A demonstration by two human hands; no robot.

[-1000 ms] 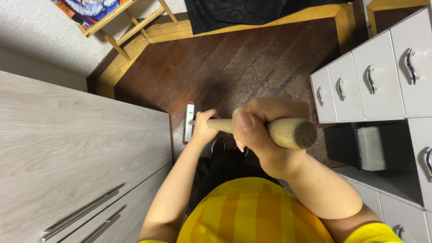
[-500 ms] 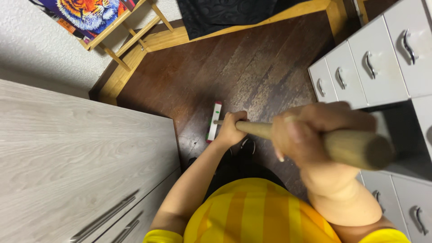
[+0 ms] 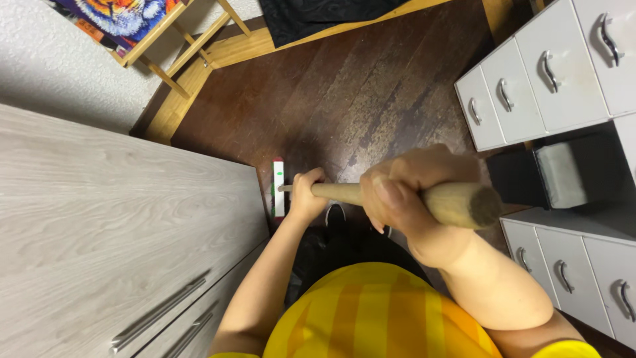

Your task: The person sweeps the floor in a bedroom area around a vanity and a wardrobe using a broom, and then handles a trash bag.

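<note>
To the right stands a white drawer unit with curved metal handles; one of its compartments is open and dark, and a pale grey block-like thing sits inside it — what it is cannot be told. To the left a grey wood-grain cabinet with long bar handles fills the view. Between them a wooden broom handle runs from near the camera down toward the dark wooden floor, ending in a narrow broom head, white with green and red marks, which lies on the floor just beside the corner of the grey cabinet. The right hand is wrapped tight around the upper part of the handle, close to its rounded end, thumb pressed along the wood, forearm bent up from the yellow striped shirt. The left hand is closed around the handle lower down, just above the broom head, arm stretched nearly straight. At the upper left a wooden easel-like frame carries a colourful painting — near the white wall.
</note>
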